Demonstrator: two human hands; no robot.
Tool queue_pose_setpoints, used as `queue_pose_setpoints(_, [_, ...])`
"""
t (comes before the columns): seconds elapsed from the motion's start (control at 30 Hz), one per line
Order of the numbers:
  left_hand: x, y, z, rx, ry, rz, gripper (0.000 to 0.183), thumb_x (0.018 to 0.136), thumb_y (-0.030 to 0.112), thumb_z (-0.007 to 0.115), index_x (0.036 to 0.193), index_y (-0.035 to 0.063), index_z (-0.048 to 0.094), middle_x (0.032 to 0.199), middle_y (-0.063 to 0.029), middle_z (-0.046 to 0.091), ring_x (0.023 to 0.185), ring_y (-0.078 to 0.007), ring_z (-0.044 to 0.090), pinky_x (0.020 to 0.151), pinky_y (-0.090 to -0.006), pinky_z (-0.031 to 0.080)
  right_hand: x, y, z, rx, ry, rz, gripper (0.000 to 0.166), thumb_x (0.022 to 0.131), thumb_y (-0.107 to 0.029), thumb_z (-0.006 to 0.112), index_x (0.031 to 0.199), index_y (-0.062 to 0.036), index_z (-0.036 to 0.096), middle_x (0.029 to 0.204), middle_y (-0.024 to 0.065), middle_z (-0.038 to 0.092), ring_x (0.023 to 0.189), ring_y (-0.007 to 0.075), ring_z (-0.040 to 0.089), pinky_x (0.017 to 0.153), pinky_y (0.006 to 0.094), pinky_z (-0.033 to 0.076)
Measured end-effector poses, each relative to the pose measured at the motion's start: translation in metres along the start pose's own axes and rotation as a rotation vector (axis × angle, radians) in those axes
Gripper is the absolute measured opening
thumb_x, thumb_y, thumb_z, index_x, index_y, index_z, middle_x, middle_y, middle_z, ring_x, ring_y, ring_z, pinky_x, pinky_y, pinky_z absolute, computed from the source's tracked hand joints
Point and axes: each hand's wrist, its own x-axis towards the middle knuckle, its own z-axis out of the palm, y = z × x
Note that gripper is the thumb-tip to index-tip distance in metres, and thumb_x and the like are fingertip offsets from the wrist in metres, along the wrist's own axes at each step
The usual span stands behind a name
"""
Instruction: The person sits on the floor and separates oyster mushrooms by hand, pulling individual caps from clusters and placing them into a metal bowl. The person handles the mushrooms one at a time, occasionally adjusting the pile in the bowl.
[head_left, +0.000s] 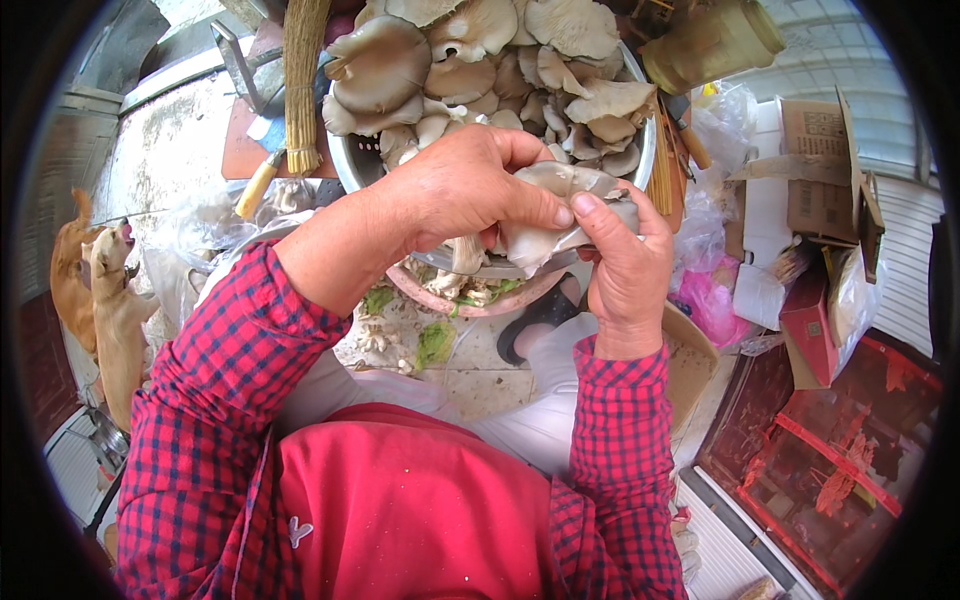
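Observation:
Both of my hands pinch one grey oyster mushroom (547, 238) between thumbs and fingers, over the near rim of a metal basin (649, 154). My left hand (480, 187) grips its left side, and my right hand (626, 255) holds its right edge, where a torn bit shows by the thumb. The basin holds a heap of large oyster mushrooms (457, 79) in a dark perforated colander, partly seen. Under my left palm hangs a pale mushroom stem (469, 253); whether it joins the held piece is hidden. Some fingers are hidden behind the caps.
Below the basin, a pink tub (517, 300) contains trimmed stems and green scraps. A straw brush (301, 90) and a wooden-handled tool (259, 184) lie at left, near two dogs (112, 300). Plastic bags (712, 217), cardboard boxes (821, 165) and a yellowish jar (709, 45) are at right.

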Motion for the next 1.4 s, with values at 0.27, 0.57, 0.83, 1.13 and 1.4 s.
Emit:
queue_pose_setpoints(0.27, [0.003, -0.006, 0.002, -0.174, 0.075, 0.043, 0.027, 0.078, 0.016, 0.076, 0.098, 0.0030, 0.063, 0.078, -0.0008, 0.065, 0.059, -0.0070, 0.060, 0.043, -0.0205, 0.046, 0.004, 0.005, 0.002, 0.101, 0.151, -0.076, 0.030, 0.079, -0.010, 0.074, 0.104, 0.0019, 0.060, 0.085, 0.0026, 0.064, 0.070, 0.0069, 0.058, 0.057, 0.0190, 0.046])
queue_pose_setpoints(0.57, [0.008, -0.002, -0.016, -0.260, 0.219, 0.097, 0.027, 0.078, 0.004, 0.069, 0.103, 0.0012, 0.060, 0.081, -0.0020, 0.064, 0.063, -0.0085, 0.060, 0.050, -0.0208, 0.046, 0.013, 0.005, -0.010, 0.012, 0.203, 0.014, 0.035, 0.081, -0.019, 0.073, 0.109, -0.0019, 0.059, 0.083, 0.0002, 0.063, 0.062, 0.0058, 0.055, 0.050, 0.0186, 0.039])
queue_pose_setpoints(0.83, [0.009, -0.004, -0.020, -0.239, 0.182, 0.128, 0.032, 0.075, -0.003, 0.068, 0.105, 0.0008, 0.059, 0.088, -0.0044, 0.064, 0.073, -0.0111, 0.062, 0.064, -0.0249, 0.052, 0.014, 0.005, -0.001, -0.248, -0.011, 0.041, 0.048, 0.080, -0.021, 0.075, 0.119, 0.0010, 0.056, 0.096, 0.0030, 0.061, 0.068, 0.0043, 0.053, 0.058, 0.0185, 0.043])
queue_pose_setpoints(1.13, [0.005, -0.002, -0.012, -0.166, 0.093, 0.044, 0.025, 0.075, 0.003, 0.075, 0.096, 0.0033, 0.062, 0.083, -0.0023, 0.064, 0.070, -0.0087, 0.060, 0.058, -0.0199, 0.047, 0.008, 0.000, -0.002, -0.160, -0.080, -0.105, 0.040, 0.083, -0.014, 0.071, 0.116, 0.0027, 0.057, 0.097, 0.0042, 0.059, 0.070, 0.0038, 0.053, 0.061, 0.0187, 0.044])
queue_pose_setpoints(1.4, [0.004, -0.003, -0.006, -0.047, 0.024, 0.052, 0.019, 0.075, 0.008, 0.076, 0.089, 0.0026, 0.065, 0.079, -0.0015, 0.064, 0.066, -0.0083, 0.060, 0.057, -0.0200, 0.047, 0.004, 0.003, 0.002, -0.180, -0.072, -0.043, 0.018, 0.084, -0.016, 0.071, 0.093, -0.0011, 0.065, 0.076, -0.0023, 0.061, 0.063, 0.0029, 0.051, 0.055, 0.0167, 0.041])
